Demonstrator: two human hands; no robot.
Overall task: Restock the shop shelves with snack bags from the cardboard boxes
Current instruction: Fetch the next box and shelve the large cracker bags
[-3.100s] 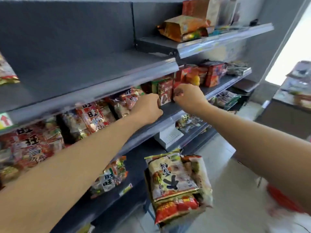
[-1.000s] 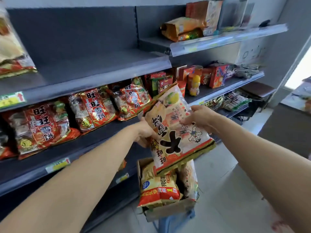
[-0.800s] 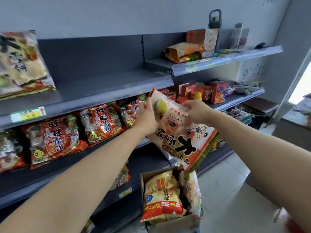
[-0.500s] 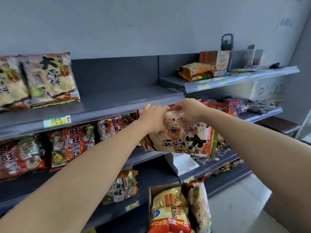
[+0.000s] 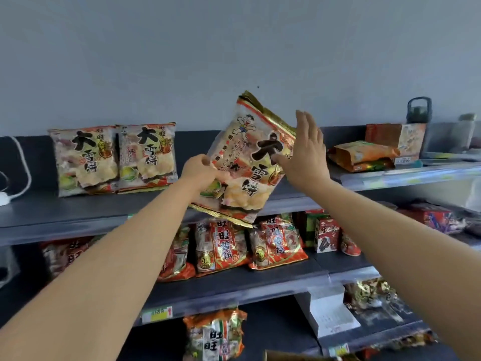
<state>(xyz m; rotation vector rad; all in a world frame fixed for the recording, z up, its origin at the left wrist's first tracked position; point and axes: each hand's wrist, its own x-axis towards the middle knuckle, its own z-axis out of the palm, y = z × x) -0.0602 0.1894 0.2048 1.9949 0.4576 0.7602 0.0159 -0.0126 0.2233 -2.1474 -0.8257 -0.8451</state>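
Snack bag (image 5: pixel 250 162) raised to top shelf (image 5: pixel 65 214) | left hand (image 5: pixel 199 175) grips it, right hand (image 5: pixel 304 152) flat, fingers straight | two bags (image 5: pixel 112 157) shelved, this one unplaced

The held snack bag (image 5: pixel 250 162) is a cream-and-gold pack with large black characters, a cartoon boy and a red-and-gold bottom seam. It is face-out and tilted clockwise, in the air in front of the top shelf (image 5: pixel 65 214). The left hand (image 5: pixel 199 175) grips its lower left edge; the right hand (image 5: pixel 304 155) lies flat against its right side. 2 matching bags (image 5: pixel 83 157) stand side by side at the shelf's left. Red snack bags (image 5: pixel 221 246) line the middle shelf (image 5: pixel 260 280). A sliver of cardboard box (image 5: pixel 294 358) shows at the bottom edge.
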